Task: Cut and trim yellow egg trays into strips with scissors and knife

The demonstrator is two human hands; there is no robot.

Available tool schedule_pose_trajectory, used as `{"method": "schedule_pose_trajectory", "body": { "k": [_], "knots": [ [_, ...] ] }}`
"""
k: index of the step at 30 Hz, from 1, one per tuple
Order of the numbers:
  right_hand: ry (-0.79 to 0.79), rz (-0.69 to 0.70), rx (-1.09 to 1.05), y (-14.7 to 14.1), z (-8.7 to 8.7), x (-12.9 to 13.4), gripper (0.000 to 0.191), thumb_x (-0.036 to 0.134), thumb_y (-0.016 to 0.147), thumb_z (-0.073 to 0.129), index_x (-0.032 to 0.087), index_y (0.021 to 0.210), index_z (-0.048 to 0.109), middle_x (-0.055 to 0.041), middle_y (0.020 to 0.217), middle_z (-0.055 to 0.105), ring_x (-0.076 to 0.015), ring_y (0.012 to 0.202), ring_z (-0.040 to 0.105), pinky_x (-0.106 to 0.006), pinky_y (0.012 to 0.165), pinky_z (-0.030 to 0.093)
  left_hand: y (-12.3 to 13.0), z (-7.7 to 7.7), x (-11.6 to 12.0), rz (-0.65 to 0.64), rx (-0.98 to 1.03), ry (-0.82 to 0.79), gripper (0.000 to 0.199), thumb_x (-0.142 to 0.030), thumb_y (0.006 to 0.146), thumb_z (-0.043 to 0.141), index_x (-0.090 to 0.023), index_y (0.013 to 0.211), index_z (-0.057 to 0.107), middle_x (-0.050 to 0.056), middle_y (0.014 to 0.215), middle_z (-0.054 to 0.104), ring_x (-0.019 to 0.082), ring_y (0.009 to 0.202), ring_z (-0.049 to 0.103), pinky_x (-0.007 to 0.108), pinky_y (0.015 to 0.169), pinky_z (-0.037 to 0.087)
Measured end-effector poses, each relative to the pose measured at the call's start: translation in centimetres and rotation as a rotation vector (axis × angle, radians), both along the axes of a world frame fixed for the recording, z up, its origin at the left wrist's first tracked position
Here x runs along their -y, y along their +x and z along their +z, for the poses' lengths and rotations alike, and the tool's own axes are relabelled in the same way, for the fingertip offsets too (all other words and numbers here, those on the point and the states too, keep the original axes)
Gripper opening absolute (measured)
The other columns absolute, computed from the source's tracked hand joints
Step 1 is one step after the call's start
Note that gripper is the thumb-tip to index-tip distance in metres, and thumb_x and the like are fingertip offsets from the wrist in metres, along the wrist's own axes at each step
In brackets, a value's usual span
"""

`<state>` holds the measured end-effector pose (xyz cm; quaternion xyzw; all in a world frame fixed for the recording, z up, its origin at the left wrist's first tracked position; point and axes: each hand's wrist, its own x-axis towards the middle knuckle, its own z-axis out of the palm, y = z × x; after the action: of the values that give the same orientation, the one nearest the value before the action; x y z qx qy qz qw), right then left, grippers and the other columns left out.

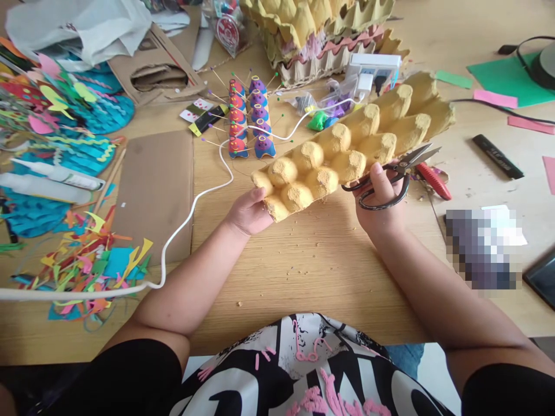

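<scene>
A yellow egg carton strip (340, 151), two rows of cups wide and with its bumps facing up, is held slantwise above the table. My left hand (251, 212) grips its near left end, thumb on top and fingers beneath. My right hand (381, 199) has its fingers through the handles of a pair of scissors (401, 169) and also supports the carton's lower edge. The scissor blades are slightly apart and point up to the right. Behind the carton stand two painted egg carton caterpillars, one red (237, 118) and one purple (261, 117), with pins stuck in them.
A white cable (195, 211) runs across the table to a power strip (373, 66). Stacked egg cartons (299, 29) stand at the back. Paper scraps (93, 260) and cardboard (151, 190) lie left; a red-handled cutter (435, 182) and black marker (498, 156) lie right.
</scene>
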<state>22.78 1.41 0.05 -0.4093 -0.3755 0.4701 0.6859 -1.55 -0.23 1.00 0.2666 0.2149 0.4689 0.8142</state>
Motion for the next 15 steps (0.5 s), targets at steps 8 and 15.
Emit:
{"method": "schedule_pose_trajectory", "body": {
  "k": [8, 15],
  "knots": [
    [-0.113, 0.161, -0.119, 0.0, 0.0, 0.4, 0.031, 0.037, 0.077, 0.083, 0.026, 0.08, 0.054, 0.0054, 0.075, 0.057, -0.0105, 0.069, 0.061, -0.026, 0.069, 0.056, 0.3, 0.1, -0.6, 0.106, 0.054, -0.064, 0.062, -0.071, 0.092, 0.049, -0.027, 0.132, 0.067, 0.005, 0.136, 0.07, 0.031, 0.141, 0.056, 0.044, 0.099, 0.06],
    [-0.159, 0.179, -0.278, 0.1, 0.2, 0.2, 0.034, 0.031, 0.072, 0.088, 0.026, 0.08, 0.055, 0.0082, 0.076, 0.058, -0.0057, 0.067, 0.06, -0.019, 0.067, 0.055, -0.1, 0.6, -1.1, 0.123, 0.04, -0.35, 0.054, -0.062, 0.1, 0.036, -0.028, 0.121, 0.072, 0.004, 0.109, 0.08, 0.029, 0.11, 0.074, 0.04, 0.081, 0.062]
  ]
}}
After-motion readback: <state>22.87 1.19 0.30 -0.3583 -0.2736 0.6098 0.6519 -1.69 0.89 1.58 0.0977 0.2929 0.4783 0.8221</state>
